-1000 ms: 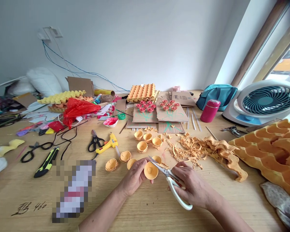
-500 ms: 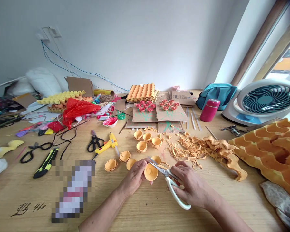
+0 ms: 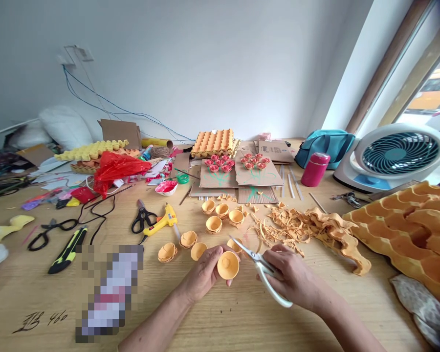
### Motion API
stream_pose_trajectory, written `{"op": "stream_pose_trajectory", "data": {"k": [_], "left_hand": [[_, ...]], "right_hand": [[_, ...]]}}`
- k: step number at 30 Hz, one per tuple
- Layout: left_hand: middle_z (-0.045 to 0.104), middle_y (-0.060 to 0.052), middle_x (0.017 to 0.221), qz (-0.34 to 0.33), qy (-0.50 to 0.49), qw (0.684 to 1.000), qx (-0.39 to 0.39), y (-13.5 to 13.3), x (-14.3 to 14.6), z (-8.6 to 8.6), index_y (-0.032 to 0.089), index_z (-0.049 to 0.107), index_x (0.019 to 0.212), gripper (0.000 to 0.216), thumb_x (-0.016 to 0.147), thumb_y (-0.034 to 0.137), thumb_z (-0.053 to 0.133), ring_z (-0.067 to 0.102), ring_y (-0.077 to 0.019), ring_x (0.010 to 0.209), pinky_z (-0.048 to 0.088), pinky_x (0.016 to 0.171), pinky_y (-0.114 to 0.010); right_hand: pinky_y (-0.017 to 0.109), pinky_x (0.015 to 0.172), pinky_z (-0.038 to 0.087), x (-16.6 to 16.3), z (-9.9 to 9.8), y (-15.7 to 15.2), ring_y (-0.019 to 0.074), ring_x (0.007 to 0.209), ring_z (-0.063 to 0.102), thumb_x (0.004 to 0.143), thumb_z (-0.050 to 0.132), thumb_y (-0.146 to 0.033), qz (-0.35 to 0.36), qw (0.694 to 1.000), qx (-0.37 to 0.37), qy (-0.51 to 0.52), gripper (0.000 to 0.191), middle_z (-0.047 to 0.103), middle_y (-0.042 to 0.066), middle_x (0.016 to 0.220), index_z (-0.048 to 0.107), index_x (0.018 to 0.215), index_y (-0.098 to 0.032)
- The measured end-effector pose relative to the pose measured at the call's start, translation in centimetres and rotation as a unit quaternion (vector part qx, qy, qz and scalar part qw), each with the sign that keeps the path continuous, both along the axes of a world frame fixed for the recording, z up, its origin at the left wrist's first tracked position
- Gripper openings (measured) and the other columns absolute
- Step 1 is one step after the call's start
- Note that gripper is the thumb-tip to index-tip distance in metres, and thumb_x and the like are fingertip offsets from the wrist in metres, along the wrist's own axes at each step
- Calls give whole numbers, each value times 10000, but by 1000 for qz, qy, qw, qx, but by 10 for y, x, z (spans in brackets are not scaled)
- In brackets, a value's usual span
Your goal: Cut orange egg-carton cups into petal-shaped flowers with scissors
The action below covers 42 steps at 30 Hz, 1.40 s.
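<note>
My left hand (image 3: 201,275) holds a small orange egg-carton cup (image 3: 228,265) with its hollow facing me, a little above the wooden table (image 3: 44,288). My right hand (image 3: 293,278) grips white-handled scissors (image 3: 264,271); their blades point up and left, with the tip just right of the cup's rim and apart from it. Several more cut cups (image 3: 214,224) lie on the table just beyond my hands. A pile of orange trimmings (image 3: 297,226) lies to the right of them.
A yellow glue gun (image 3: 162,221), black scissors (image 3: 142,217) and a utility knife (image 3: 69,249) lie at the left. Egg trays (image 3: 407,220) sit at the right, a fan (image 3: 396,156) and a red bottle (image 3: 315,169) behind. Cardboard with red flowers (image 3: 220,171) lies in the middle.
The scissor blades have drawn back from the cup's rim to its right side. The cup has turned slightly in my left hand.
</note>
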<state>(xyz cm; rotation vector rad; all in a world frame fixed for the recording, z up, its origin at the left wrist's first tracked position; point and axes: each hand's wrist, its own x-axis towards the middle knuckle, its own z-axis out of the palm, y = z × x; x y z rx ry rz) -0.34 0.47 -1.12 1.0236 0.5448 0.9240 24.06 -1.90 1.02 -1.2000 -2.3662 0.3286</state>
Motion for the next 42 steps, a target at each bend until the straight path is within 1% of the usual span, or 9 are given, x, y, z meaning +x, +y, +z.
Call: {"op": "stream_pose_trajectory", "data": {"k": [4,7,10,17,20,24,31,37,42], "left_hand": [[611,-73,886,-10,-16,999,-26,1,1,-3,140,724,962,381,921,491,584,528,-121,643,517,525,-249],[595,-40,798,-22,-32,998,-55,1,1,-3,140,714,1055,360,921,455,602,533,-106,586,528,541,-256],[602,-37,780,-37,-50,995,-78,1,1,-1,132,698,1143,375,916,421,620,570,-116,609,531,580,-256],[695,-105,1015,-51,-104,988,-106,4,-1,-1,153,671,1208,352,920,349,622,687,-171,793,542,703,-260],[717,-128,1063,-53,-121,985,-112,6,-1,-3,169,674,1192,320,935,348,608,706,-178,817,548,715,-259],[721,-81,1032,-35,-132,984,-115,6,-2,-2,186,686,1191,297,923,302,633,716,-184,853,564,752,-270],[721,-98,1085,-32,-129,984,-117,6,-4,1,124,686,1210,363,881,278,680,713,-193,908,570,790,-266],[733,-104,1123,-51,-138,984,-100,6,-5,1,176,674,1185,315,874,226,684,716,-211,1003,557,816,-242],[717,-75,1159,-60,-133,984,-99,5,-6,2,190,654,1230,373,859,203,695,708,-210,1041,548,880,-252]], "right_hand": [[300,603,382,16,-6,12,177,556,511,951,508,-335,-141,988,60,5,288,540,-13,586,405,695,-250],[309,630,389,22,-7,16,180,557,506,946,491,-340,-189,979,75,14,284,527,-24,584,362,707,-256],[314,666,403,18,-5,14,181,586,521,948,484,-336,-183,981,63,24,286,513,-30,596,345,712,-255],[296,614,389,5,-3,10,157,566,474,967,474,-360,-150,986,36,66,325,465,-39,601,335,695,-251],[293,611,392,4,-11,13,160,582,509,948,505,-328,-157,985,44,56,256,536,-26,636,390,734,-247],[324,696,404,0,-28,18,194,667,566,913,546,-267,-165,985,49,22,155,637,10,725,444,800,-238],[336,734,381,-2,-46,25,226,753,606,934,563,-314,-174,983,50,-23,130,705,26,814,499,850,-238],[337,735,363,7,-45,27,227,724,613,948,542,-329,-193,978,73,-44,153,691,13,767,499,834,-237],[367,772,341,25,-38,30,263,773,636,934,538,-303,-252,960,110,-41,80,689,34,778,538,900,-232]]}}
